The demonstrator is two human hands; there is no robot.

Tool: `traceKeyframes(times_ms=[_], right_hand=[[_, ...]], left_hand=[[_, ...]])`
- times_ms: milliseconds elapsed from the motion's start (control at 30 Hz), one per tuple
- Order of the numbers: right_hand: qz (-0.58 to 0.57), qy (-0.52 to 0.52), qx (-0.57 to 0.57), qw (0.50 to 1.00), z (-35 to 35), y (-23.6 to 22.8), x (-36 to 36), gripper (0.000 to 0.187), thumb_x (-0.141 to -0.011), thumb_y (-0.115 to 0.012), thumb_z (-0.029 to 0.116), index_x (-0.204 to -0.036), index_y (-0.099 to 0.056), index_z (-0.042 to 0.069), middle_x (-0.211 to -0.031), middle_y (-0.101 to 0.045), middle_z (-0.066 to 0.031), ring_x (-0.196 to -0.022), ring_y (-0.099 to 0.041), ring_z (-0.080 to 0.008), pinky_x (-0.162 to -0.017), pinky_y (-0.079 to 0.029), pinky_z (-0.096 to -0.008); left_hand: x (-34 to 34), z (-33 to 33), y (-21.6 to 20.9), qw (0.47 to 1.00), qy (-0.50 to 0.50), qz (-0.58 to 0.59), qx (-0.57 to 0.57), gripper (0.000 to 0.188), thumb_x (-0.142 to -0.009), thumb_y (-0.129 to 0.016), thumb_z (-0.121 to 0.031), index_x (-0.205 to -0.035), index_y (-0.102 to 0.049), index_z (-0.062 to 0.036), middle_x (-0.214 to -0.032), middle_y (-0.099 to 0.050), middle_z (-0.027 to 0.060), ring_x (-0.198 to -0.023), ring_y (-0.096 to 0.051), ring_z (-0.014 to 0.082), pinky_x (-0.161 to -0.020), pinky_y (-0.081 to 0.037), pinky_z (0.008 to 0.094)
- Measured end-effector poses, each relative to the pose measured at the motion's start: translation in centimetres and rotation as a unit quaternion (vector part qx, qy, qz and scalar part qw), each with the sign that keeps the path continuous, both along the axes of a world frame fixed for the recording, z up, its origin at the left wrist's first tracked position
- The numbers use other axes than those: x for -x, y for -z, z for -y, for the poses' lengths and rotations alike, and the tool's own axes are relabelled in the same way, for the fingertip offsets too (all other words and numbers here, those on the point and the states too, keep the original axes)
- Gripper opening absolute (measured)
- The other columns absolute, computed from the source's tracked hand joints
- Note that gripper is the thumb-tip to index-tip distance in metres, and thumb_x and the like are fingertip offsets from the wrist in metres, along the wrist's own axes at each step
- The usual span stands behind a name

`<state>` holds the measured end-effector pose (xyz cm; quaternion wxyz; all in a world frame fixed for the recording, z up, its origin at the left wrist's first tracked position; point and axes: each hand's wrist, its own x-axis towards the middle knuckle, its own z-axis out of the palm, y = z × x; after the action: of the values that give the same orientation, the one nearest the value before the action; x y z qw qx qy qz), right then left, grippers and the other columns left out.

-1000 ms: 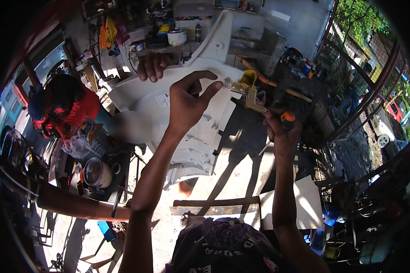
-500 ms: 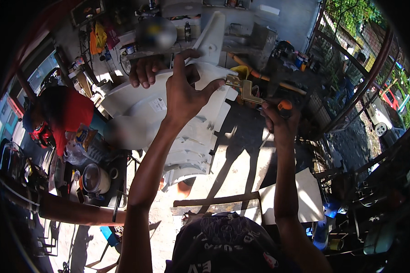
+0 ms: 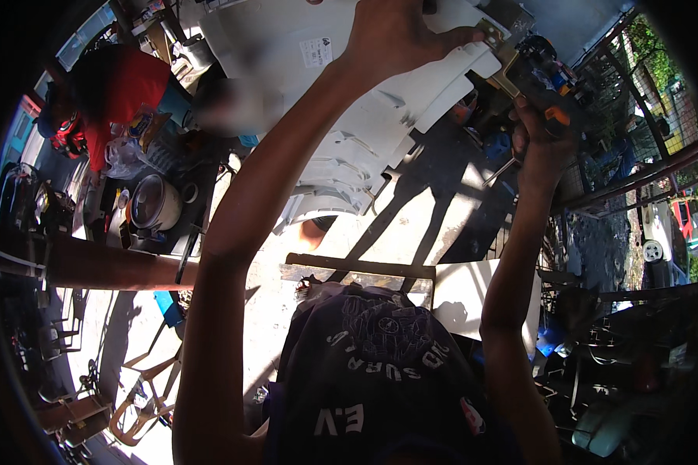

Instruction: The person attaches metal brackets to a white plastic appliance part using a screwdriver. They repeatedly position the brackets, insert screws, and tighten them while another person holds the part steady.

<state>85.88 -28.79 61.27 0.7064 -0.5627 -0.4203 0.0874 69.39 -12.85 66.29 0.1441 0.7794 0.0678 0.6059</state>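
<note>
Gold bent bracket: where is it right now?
In the head view, the gold bent bracket is at upper right, by the right edge of the white panel, between the left hand and the right hand.

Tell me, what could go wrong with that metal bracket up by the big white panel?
The bracket could slip or twist: the right hand seems to have only its lower end, while the thumb of the left hand is by the upper end.
The orange-handled tool shares the right hand, so it might drop, or perhaps scratch the white panel if it swings across.
</note>
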Motion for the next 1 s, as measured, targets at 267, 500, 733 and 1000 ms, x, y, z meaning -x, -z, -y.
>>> traceKeyframes(times_ms=[267,500,733,1000], right_hand=[[0.047,0.019,0.056,0.997,-1.2,-0.2,-0.7,0.021,-0.082,-0.081,0.016,-0.094,-0.071,0.002,-0.07,-0.064,-0.004,-0.043,-0.042,-0.0057,-0.04,-0.03,-0.0243],[0.096,0.037,0.009,0.995,-1.9,1.6,-3.7,0.017,-0.083,-0.08,0.014,-0.09,-0.069,0.002,-0.07,-0.063,-0.0038,-0.045,-0.044,-0.0065,-0.041,-0.031,-0.0239],[0.001,0.022,0.013,1.0,-1.6,0.0,0.1,0.017,-0.085,-0.079,0.015,-0.084,-0.067,0.003,-0.065,-0.059,-0.0017,-0.044,-0.044,-0.0067,-0.039,-0.03,-0.0238],[0.026,0.013,-0.01,1.0,-1.9,1.5,-1.7,0.018,-0.084,-0.08,0.015,-0.087,-0.065,0.005,-0.069,-0.061,-0.0018,-0.044,-0.045,-0.0064,-0.039,-0.031,-0.0232]], left_hand=[[-0.2,-0.6,0.9,1.0,-0.019,-0.02,0.016,0.071,-0.073,-0.082,-0.023,-0.136,-0.05,-0.0186,-0.071,-0.065,0.0199,-0.072,-0.067,0.0428,-0.066,-0.053,0.0505],[-0.7,-0.9,1.3,1.0,-0.002,0.004,0.014,0.072,-0.074,-0.081,-0.023,-0.137,-0.047,-0.0171,-0.089,-0.071,0.0244,-0.084,-0.069,0.0446,-0.077,-0.054,0.0527],[-1.6,-1.7,1.9,0.992,-0.094,-0.062,0.051,0.067,-0.074,-0.078,-0.058,-0.133,-0.058,-0.0335,-0.088,-0.074,0.0087,-0.086,-0.074,0.0288,-0.079,-0.057,0.0423],[-0.3,-0.7,1.5,0.994,-0.078,-0.066,0.031,0.065,-0.077,-0.079,-0.05,-0.134,-0.057,-0.0287,-0.085,-0.072,0.0097,-0.08,-0.073,0.029,-0.074,-0.057,0.0419]])
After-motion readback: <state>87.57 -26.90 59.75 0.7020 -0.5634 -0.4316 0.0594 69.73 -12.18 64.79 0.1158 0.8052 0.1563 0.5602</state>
